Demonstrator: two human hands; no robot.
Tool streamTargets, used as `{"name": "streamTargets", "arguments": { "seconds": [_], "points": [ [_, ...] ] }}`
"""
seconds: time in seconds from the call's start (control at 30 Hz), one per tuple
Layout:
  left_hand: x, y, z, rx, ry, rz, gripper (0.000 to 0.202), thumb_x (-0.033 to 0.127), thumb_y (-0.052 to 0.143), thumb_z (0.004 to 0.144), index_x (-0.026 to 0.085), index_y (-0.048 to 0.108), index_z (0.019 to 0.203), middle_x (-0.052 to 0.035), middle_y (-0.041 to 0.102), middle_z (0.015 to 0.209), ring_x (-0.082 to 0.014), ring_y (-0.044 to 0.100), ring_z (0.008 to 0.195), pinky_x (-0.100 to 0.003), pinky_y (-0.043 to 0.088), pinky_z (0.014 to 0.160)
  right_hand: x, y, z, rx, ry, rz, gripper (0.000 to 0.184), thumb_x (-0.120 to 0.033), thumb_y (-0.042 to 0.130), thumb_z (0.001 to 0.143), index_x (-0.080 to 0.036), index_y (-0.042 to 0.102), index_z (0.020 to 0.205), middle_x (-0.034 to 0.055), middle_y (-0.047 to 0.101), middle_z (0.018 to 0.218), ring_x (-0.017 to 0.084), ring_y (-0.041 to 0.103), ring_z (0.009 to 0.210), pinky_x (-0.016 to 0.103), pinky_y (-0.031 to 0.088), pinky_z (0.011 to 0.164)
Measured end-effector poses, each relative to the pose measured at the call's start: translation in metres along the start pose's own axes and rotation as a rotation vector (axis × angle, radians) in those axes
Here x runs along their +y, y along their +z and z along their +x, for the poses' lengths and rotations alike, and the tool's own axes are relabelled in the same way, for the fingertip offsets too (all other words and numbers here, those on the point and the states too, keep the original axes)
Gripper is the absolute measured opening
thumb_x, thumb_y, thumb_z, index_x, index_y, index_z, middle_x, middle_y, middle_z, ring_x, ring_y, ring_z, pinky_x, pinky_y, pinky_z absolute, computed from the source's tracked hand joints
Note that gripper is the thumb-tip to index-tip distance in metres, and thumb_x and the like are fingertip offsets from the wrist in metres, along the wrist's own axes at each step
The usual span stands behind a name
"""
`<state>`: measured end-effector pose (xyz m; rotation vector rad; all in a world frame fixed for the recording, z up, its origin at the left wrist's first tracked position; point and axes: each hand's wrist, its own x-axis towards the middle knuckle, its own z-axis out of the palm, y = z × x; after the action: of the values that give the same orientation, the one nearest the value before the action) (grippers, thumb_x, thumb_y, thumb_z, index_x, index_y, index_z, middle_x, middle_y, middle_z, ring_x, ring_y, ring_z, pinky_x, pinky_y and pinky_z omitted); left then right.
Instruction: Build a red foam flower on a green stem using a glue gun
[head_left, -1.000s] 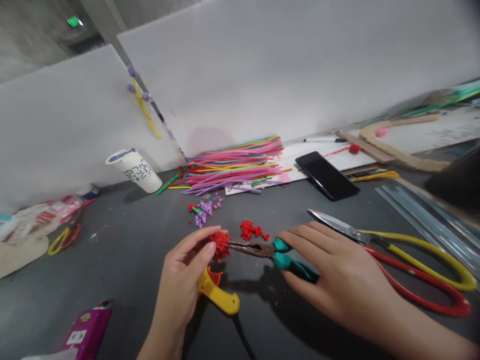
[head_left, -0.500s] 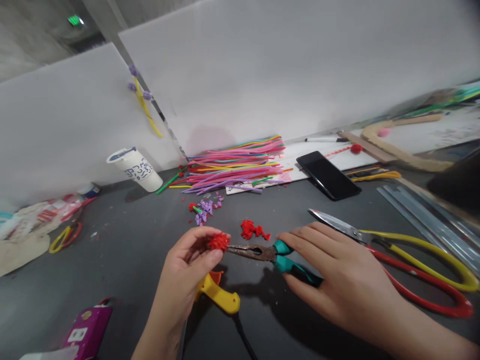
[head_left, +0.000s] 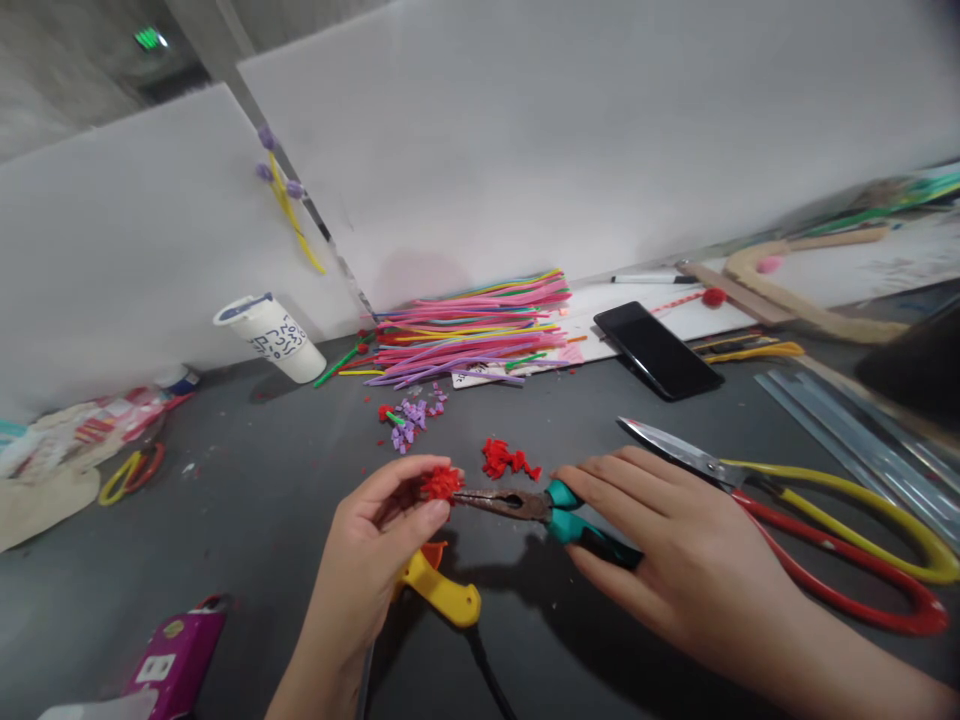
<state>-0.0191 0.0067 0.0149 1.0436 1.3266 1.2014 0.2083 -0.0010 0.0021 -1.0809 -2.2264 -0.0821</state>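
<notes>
My left hand (head_left: 367,555) pinches a small red fuzzy flower (head_left: 441,484) between thumb and fingertips, just above the dark table. My right hand (head_left: 667,545) is closed round the teal handles of rusty pliers (head_left: 525,503), whose tips touch the flower. Loose red bits (head_left: 506,460) lie just beyond the pliers. A yellow glue gun (head_left: 439,590) with a black cord rests under my left hand.
Large scissors (head_left: 810,520) with yellow and red handles lie right of my right hand. A pile of coloured pipe cleaners (head_left: 472,335), purple bits (head_left: 409,420), a black phone (head_left: 656,350), a white cup (head_left: 270,338) and a purple box (head_left: 172,660) surround the work spot.
My left hand has turned the red flower slightly and lifted it a little; the pliers stay at the flower. Nothing else has moved.
</notes>
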Motion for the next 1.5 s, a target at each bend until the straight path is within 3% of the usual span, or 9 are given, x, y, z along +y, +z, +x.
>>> {"name": "streamTargets", "arguments": {
  "seconds": [0.17, 0.4, 0.63, 0.83, 1.07, 1.2, 1.5],
  "points": [
    [0.0009, 0.0008, -0.0014, 0.004, -0.022, -0.007, 0.025, 0.021, 0.079, 0.062, 0.023, 0.077, 0.087, -0.0035, 0.076, 0.082, -0.0145, 0.067, 0.072, -0.019, 0.052, 0.063, -0.0014, -0.0003, -0.0003, -0.036, 0.037, 0.042, 0.023, -0.021, 0.056, 0.082, -0.011, 0.066, 0.1, 0.0104, 0.069, 0.086, 0.024, 0.06, 0.074, 0.037, 0.05, 0.069],
    [0.001, -0.0015, 0.0023, -0.013, 0.003, 0.014, 0.025, 0.02, 0.079, 0.062, 0.023, 0.077, 0.086, -0.0035, 0.077, 0.084, -0.0159, 0.068, 0.077, -0.021, 0.053, 0.068, -0.0046, -0.004, 0.0017, -0.175, 0.191, 0.18, 0.012, -0.019, 0.06, 0.078, -0.02, 0.067, 0.089, 0.0022, 0.064, 0.075, 0.019, 0.056, 0.067, 0.031, 0.045, 0.061],
    [0.0004, -0.0023, 0.0013, -0.011, 0.001, 0.012, 0.024, 0.02, 0.08, 0.062, 0.024, 0.077, 0.086, -0.0017, 0.077, 0.082, -0.0145, 0.067, 0.076, -0.02, 0.052, 0.069, -0.008, -0.0075, 0.0063, -0.27, 0.286, 0.264, 0.013, -0.015, 0.058, 0.079, -0.022, 0.066, 0.086, 0.0014, 0.063, 0.075, 0.018, 0.057, 0.071, 0.029, 0.045, 0.062],
    [-0.0004, -0.0014, 0.0013, 0.003, -0.015, -0.042, 0.024, 0.021, 0.08, 0.063, 0.022, 0.076, 0.086, -0.0013, 0.075, 0.081, -0.0116, 0.065, 0.073, -0.018, 0.05, 0.067, -0.0068, -0.0064, 0.0054, -0.204, 0.319, 0.251, 0.015, -0.017, 0.059, 0.077, -0.022, 0.065, 0.089, 0.0024, 0.061, 0.08, 0.02, 0.058, 0.076, 0.03, 0.045, 0.063],
    [0.0049, -0.003, 0.0007, -0.05, -0.241, -0.226, 0.037, 0.021, 0.083, 0.058, 0.019, 0.075, 0.094, -0.0035, 0.073, 0.077, -0.0116, 0.063, 0.064, -0.021, 0.05, 0.062, -0.001, -0.005, 0.005, -0.139, 0.382, 0.274, 0.015, -0.018, 0.058, 0.077, -0.022, 0.065, 0.089, 0.0024, 0.061, 0.081, 0.019, 0.058, 0.076, 0.03, 0.044, 0.065],
    [0.0061, -0.0043, -0.0002, -0.068, -0.255, -0.277, 0.032, 0.022, 0.082, 0.06, 0.016, 0.076, 0.09, -0.002, 0.069, 0.066, -0.0084, 0.057, 0.054, -0.018, 0.046, 0.055, -0.0033, -0.0051, 0.0053, -0.144, 0.363, 0.302, 0.015, -0.016, 0.058, 0.076, -0.022, 0.064, 0.087, 0.0017, 0.06, 0.078, 0.018, 0.056, 0.073, 0.029, 0.044, 0.064],
    [0.0073, -0.0019, -0.0015, -0.176, -0.208, -0.194, 0.028, 0.031, 0.067, 0.077, 0.014, 0.075, 0.098, -0.0058, 0.07, 0.071, -0.0056, 0.047, 0.042, -0.018, 0.03, 0.041, -0.0043, -0.0043, 0.0049, -0.155, 0.333, 0.306, 0.016, -0.015, 0.059, 0.075, -0.023, 0.064, 0.088, 0.002, 0.06, 0.079, 0.019, 0.057, 0.074, 0.03, 0.045, 0.064]
  ]
}}
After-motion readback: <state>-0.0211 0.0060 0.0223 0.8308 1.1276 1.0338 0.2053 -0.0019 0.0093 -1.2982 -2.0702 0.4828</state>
